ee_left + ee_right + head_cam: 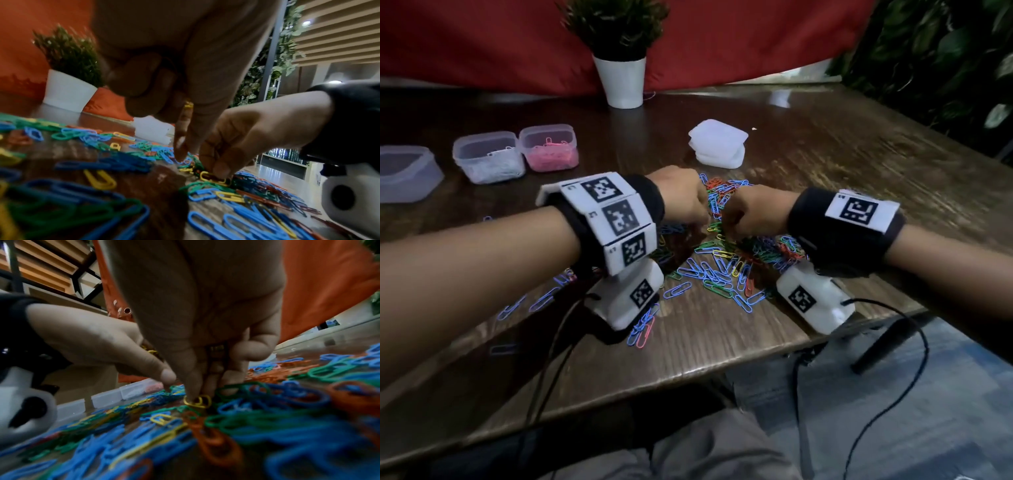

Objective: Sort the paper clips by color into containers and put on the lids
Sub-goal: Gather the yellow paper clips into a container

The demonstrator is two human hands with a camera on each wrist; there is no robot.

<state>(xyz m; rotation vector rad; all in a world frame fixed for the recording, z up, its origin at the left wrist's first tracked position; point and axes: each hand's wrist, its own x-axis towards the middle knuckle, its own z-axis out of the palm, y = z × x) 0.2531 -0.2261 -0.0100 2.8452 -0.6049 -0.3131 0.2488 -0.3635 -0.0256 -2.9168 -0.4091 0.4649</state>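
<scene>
Here we work both hands at the centre of the head view, over the loose heap of coloured plastic-coated paper clips (726,253) spread on the dark wooden table (842,164). Our right hand (753,214) pinches a yellow paper clip (198,401) between thumb and fingertips at the middle of the right wrist view, low against the heap, so that one colour comes away without dragging its neighbours. Our left hand (678,197) has its lower fingers curled round several yellow clips, visible at the centre of the left wrist view, while its forefinger (180,146) points down into the heap; we judge the palm serves as a store between trips.

The three open translucent plastic containers sit at the left of the head view: one of pink clips (549,149), one of white clips (489,161), and one (407,171) whose contents we cannot tell. The stack of white lids (717,142) lies above the heap, within reach.

Only the head view shows containers and lids together. Only the wrist views show the clip colours in our fingers.
</scene>
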